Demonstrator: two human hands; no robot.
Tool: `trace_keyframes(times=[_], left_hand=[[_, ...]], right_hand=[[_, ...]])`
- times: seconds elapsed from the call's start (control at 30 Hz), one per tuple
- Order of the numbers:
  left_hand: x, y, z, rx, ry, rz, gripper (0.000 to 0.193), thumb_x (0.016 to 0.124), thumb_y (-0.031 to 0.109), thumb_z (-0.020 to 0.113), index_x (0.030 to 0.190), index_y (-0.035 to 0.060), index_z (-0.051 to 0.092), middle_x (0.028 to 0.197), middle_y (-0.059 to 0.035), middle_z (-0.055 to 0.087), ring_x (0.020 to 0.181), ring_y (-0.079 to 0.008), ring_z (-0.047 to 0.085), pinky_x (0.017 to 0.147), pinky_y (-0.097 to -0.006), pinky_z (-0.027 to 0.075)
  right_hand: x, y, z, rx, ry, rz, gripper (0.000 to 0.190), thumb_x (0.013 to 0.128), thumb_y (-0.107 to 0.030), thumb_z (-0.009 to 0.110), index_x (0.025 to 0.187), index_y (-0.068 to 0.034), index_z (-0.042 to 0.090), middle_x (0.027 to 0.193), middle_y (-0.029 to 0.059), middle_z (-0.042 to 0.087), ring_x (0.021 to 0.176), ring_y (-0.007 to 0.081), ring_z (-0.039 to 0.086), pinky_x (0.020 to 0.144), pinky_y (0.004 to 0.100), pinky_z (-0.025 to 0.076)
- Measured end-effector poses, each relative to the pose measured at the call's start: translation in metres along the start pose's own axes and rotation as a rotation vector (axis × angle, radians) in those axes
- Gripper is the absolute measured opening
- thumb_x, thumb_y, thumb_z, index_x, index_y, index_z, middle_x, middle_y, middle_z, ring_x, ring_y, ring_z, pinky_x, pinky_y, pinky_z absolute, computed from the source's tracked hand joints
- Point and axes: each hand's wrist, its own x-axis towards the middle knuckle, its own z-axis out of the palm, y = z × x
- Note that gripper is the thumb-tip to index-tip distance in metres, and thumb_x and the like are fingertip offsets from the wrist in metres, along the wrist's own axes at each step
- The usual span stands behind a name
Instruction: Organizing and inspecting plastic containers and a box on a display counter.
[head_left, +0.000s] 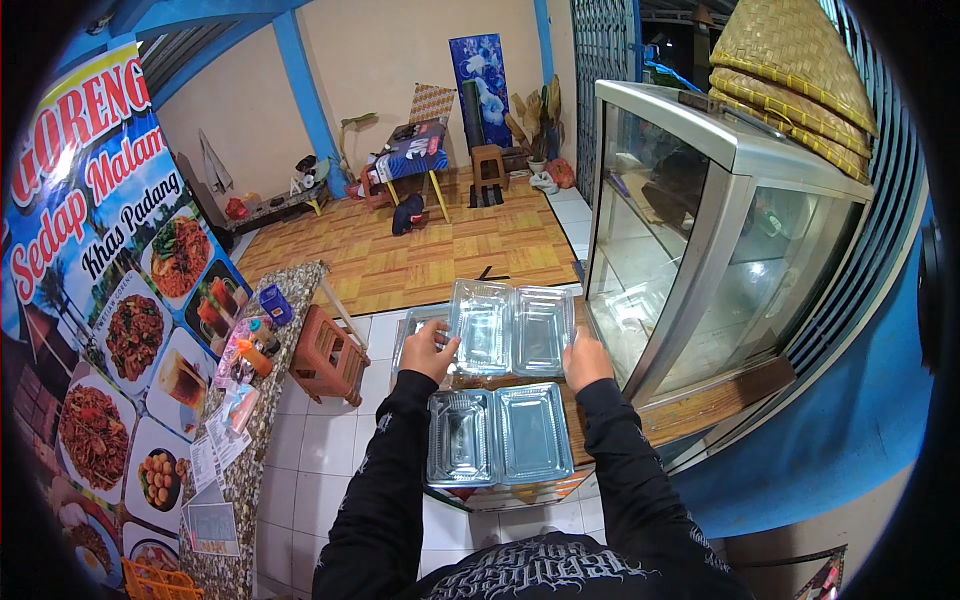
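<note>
Between my two hands an opened clear plastic clamshell food container (482, 328) lies with its two halves spread side by side. My left hand (430, 350) grips or touches its left edge, fingers curled; the exact contact is partly hidden. The right edge of the other half (541, 330) meets my right hand (588, 360), thumb side against the rim. Nearer to me, a second opened clamshell container (463, 439) rests flat on the wooden counter (577, 431). Behind my left hand another clear container (411, 330) is partly covered. The containers that show look empty.
A glass display case (667, 225) stands close on the right, with woven bamboo cone-shaped covers (787, 82) on top. To the left are a granite-look counter (262, 420) with bottles (255, 357), a plastic stool (328, 356) and a food banner (105, 300). A low table (411, 154) stands farther off.
</note>
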Motion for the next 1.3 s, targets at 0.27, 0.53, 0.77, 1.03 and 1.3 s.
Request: trace_keyframes(times=[0.27,0.53,0.77,1.03,1.3], left_hand=[[-0.034,0.044,-0.046,-0.224,-0.006,-0.032,0.041,0.09,0.022,0.084,0.117,-0.0039,0.069,0.091,-0.017,0.077,0.076,-0.022,0.078,0.067,-0.0326,0.061],[-0.094,0.066,-0.079,-0.362,-0.012,-0.068,0.041,0.093,0.017,0.082,0.124,-0.0045,0.065,0.09,-0.0118,0.075,0.079,-0.0125,0.073,0.069,-0.0261,0.057],[-0.158,0.067,-0.087,-0.352,0.009,-0.146,0.043,0.091,0.018,0.085,0.124,-0.0028,0.066,0.087,-0.0119,0.076,0.074,-0.0121,0.072,0.067,-0.0262,0.057],[-0.2,0.058,-0.085,-0.302,-0.031,-0.307,0.039,0.088,0.022,0.086,0.116,-0.0023,0.073,0.087,-0.0105,0.074,0.071,-0.0137,0.069,0.067,-0.0284,0.057],[-0.207,0.048,-0.082,-0.128,0.006,-0.227,0.037,0.083,0.019,0.089,0.111,0.0002,0.074,0.075,-0.0014,0.06,0.063,-0.0084,0.056,0.06,-0.0252,0.048]], right_hand=[[-0.015,-0.009,-0.034,0.297,0.192,-0.102,0.042,0.091,-0.008,0.069,0.129,0.005,0.058,0.091,0.0285,0.073,0.085,0.0463,0.072,0.077,0.0535,0.056],[-0.056,-0.038,-0.089,0.544,0.057,-0.023,0.053,0.088,-0.008,0.069,0.139,-0.001,0.055,0.086,0.0183,0.068,0.074,0.0295,0.07,0.07,0.041,0.055],[-0.108,-0.036,-0.093,0.548,-0.018,-0.073,0.068,0.085,-0.003,0.07,0.151,-0.006,0.051,0.088,0.012,0.065,0.065,0.0177,0.061,0.065,0.0324,0.052],[-0.147,-0.022,-0.075,0.418,-0.182,-0.065,0.07,0.083,-0.005,0.072,0.15,0.003,0.052,0.103,0.0234,0.068,0.082,0.0315,0.069,0.077,0.0402,0.056],[-0.157,-0.027,-0.072,0.383,-0.216,-0.084,0.069,0.084,-0.006,0.07,0.149,0.007,0.05,0.103,0.0222,0.063,0.091,0.0358,0.064,0.085,0.0441,0.053]])
